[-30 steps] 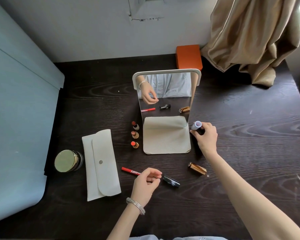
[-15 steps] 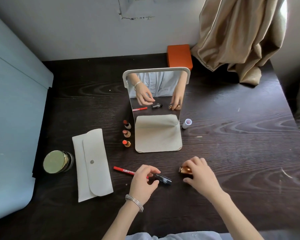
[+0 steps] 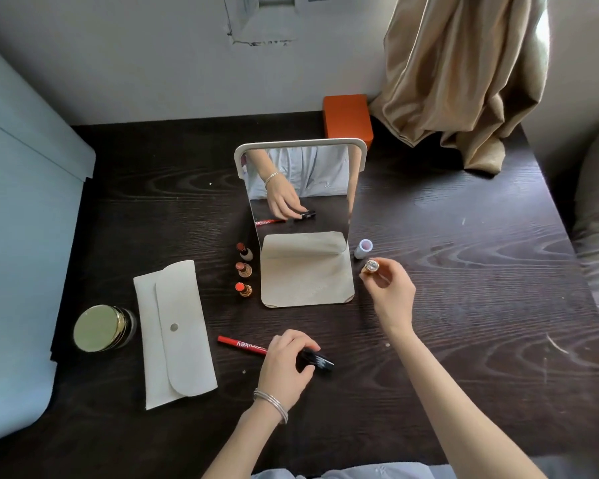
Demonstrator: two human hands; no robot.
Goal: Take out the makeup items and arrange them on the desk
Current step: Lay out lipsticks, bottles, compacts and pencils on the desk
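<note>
Gold tube [image 3: 371, 266] pinched by right hand [image 3: 391, 292]; black tube [image 3: 317, 361] gripped by left hand [image 3: 284, 368]. Both judged light, rigid, slick; best held mid-barrel.

the desk [image 3: 464, 236] is dark wood with open, matt grain. the pouch [image 3: 173, 333] and mirror base [image 3: 306, 271] look like soft matt cloth, off-white. the mirror [image 3: 301, 188] is glossy glass in a smooth white frame. the jar [image 3: 99, 328] lid is shiny gold metal. the curtain [image 3: 464, 74] is satiny tan cloth
</note>
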